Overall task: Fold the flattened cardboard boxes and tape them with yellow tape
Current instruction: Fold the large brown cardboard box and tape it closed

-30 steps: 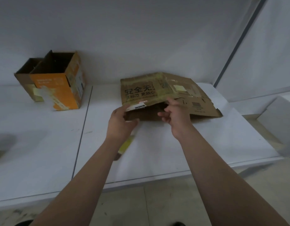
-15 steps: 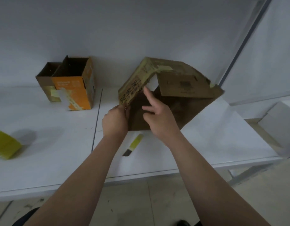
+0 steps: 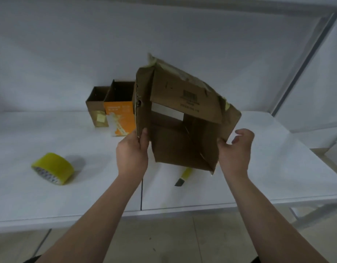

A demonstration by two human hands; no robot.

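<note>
Tape: the roll of yellow tape (image 3: 53, 168) lies on its side on the white table (image 3: 277, 168), far to my left and well apart from both hands.
Back row: a small brown open carton (image 3: 94, 106) and an orange printed carton (image 3: 119, 114) stand upright, touching each other, each with a pale tape patch on the front (I'd count those two as finished).
Left hand: my left hand (image 3: 131, 150) pinches the box's left edge, thumb in front, fingers behind.
Box: the worn brown cardboard box (image 3: 183, 145) is up in the air between my hands, above the table, half opened into a tube. A barcoded flap hangs across the opening, and old tape scraps cling to the top edge.
Cutter: a yellow-handled cutter (image 3: 183, 176) lies on the table below the box's lower corner.
Right hand: my right hand (image 3: 235, 149) has its thumb on the lower right corner, fingers loosely curled behind. Whether they truly grip, I cannot tell.
Progress: I'd say this one is only being squared up. Its flaps are unfolded and it has no fresh tape yet.
</note>
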